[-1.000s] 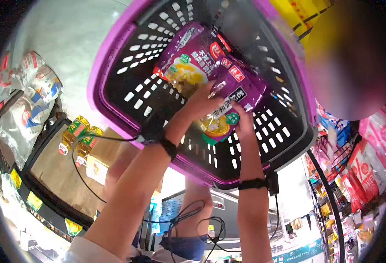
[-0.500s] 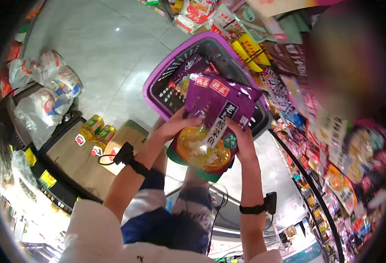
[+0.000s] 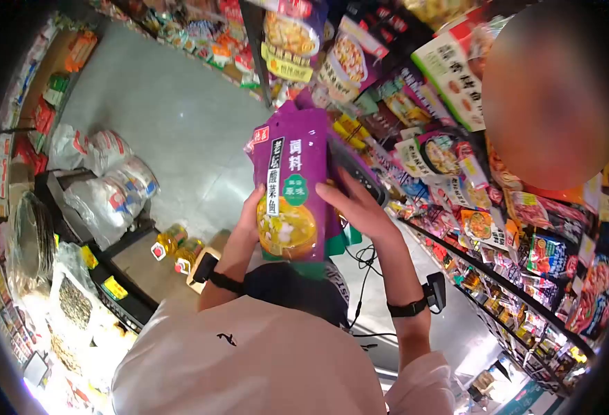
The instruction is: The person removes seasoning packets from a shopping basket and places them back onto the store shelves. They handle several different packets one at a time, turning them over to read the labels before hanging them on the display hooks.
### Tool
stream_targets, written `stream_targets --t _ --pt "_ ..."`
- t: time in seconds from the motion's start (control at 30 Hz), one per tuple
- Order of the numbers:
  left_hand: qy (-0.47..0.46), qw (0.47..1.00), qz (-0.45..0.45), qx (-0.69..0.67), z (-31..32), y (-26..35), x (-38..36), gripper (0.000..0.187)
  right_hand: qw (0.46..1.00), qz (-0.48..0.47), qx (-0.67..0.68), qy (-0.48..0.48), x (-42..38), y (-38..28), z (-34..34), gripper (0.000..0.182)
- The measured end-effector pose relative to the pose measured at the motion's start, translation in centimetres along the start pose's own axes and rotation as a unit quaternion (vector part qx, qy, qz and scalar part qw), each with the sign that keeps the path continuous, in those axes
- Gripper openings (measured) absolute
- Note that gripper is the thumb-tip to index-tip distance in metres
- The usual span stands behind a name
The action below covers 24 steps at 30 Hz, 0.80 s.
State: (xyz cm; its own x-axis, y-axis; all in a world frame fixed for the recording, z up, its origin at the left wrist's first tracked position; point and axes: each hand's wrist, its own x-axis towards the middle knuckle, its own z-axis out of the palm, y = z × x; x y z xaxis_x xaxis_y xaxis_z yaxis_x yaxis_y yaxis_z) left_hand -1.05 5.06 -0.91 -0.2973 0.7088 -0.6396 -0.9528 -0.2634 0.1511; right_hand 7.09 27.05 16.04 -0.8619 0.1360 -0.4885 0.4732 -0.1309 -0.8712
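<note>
Upright before my chest are purple seasoning packets, with a bowl of yellow soup pictured on the front one and a green lower edge. Along their left side my left hand is closed, its fingers mostly hidden behind them. On the right side my right hand grips the same packets, thumb lying on the front. More purple and green edges stick out behind the front packet, so several seem stacked. Partly hidden behind them is a dark shopping basket with a purple rim.
Packed shelves of food pouches run along the right side and the top. On the left, wrapped white sacks sit beside a low wooden stand. Yellow oil bottles are near its end. Grey tiled floor stretches ahead. A black cable hangs below my right hand.
The packets have come up out of the basket area, closer to my chest and more upright, hiding most of the basket. My view has tilted up towards the shelves.
</note>
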Motion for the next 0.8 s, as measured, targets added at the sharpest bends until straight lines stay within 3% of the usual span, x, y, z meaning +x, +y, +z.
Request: stream_targets --t 0.1,0.3,0.37,0.4,0.53,0.57,0.63,0.77,0.8 --pt "-0.048 0.998 0.035 0.008 5.6 2.7 -1.7 0.049 0.996 -0.066 0.034 0.044 -2.3 -1.6 0.3 0.056" --pt "-0.07 0.992 0.016 0.107 11.5 5.3 -1.7 0.042 0.986 -0.072 0.031 0.146 -6.7 -3.2 0.0 0.055" --pt "-0.054 0.991 -0.002 0.125 14.4 4.5 -2.0 0.039 0.978 -0.067 0.101 0.171 -8.0 -2.4 -0.2 0.055" --pt "-0.066 0.99 -0.025 0.125 14.7 4.1 -1.6 0.038 0.976 -0.055 0.066 0.2 -8.7 -1.6 -0.6 0.053" --pt "-0.114 0.971 -0.053 0.202 15.4 1.6 -1.0 0.044 0.966 -0.08 0.126 0.212 -12.7 -0.4 -1.3 0.052" --pt "-0.113 0.969 -0.053 0.214 15.8 0.8 -1.0 0.045 0.965 -0.053 0.069 0.248 -13.5 1.1 -1.8 0.052" --pt "-0.106 0.965 -0.054 0.235 16.7 -1.4 -1.7 0.046 0.961 -0.063 0.076 0.26 -15.2 2.9 -2.3 0.053" --pt "-0.101 0.947 -0.133 0.274 18.3 -5.6 -3.2 0.049 0.946 -0.049 0.156 0.282 -19.7 4.2 -3.2 0.061" --pt "-0.101 0.944 -0.133 0.285 17.9 -7.0 -2.7 0.049 0.95 -0.031 0.192 0.246 -20.5 5.8 -3.9 0.068"
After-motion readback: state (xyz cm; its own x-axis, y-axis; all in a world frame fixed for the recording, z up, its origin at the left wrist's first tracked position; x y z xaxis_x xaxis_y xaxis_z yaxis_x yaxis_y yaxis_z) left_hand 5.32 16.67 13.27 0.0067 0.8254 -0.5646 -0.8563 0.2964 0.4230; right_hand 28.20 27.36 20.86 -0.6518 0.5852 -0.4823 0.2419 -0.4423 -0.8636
